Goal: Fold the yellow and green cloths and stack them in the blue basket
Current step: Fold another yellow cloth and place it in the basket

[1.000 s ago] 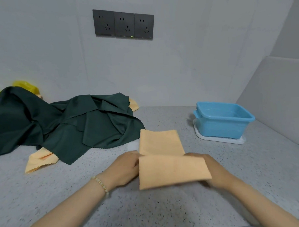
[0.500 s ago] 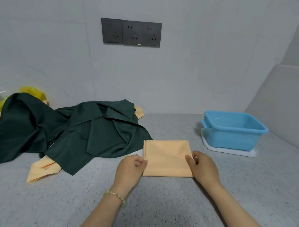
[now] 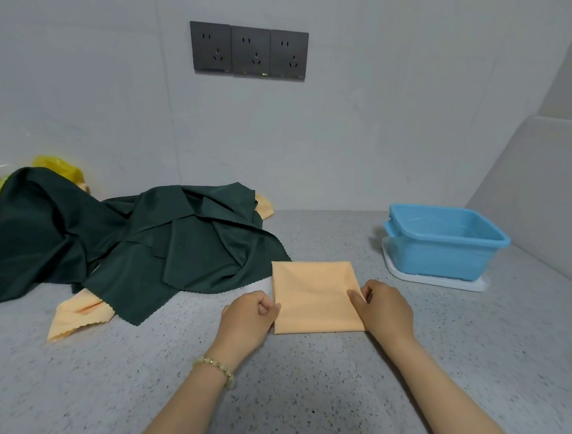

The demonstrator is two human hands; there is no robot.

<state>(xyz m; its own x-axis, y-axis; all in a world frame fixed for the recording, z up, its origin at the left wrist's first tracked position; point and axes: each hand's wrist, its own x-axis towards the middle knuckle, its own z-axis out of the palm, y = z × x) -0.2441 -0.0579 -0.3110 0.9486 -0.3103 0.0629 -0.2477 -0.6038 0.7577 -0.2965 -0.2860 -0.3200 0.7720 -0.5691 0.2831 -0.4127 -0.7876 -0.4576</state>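
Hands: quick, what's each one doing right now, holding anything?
Left hand: fingers curled, pinching the left edge of the folded yellow cloth.
Right hand: pinching the cloth's right edge.

The heap of dark green cloths (image 3: pixel 115 244) runs off the left edge. It covers most of a crumpled pale orange-yellow cloth (image 3: pixel 79 316) at its near left and of another (image 3: pixel 265 208) at its far right; only corners show. Behind it, far left, a bright yellow plastic bag (image 3: pixel 58 166) is blurred and half hidden.

The left hand (image 3: pixel 248 317) hides its curled fingertips, so a pinch on the pale orange-yellow folded cloth (image 3: pixel 316 296) cannot be told. The right hand (image 3: pixel 385 307) covers that cloth's near right corner, its fingertips tucked out of sight. Both forearms leave the near edge.

The blue plastic basket (image 3: pixel 444 259) hides its own floor and most of the white tray (image 3: pixel 444 280) beneath it.
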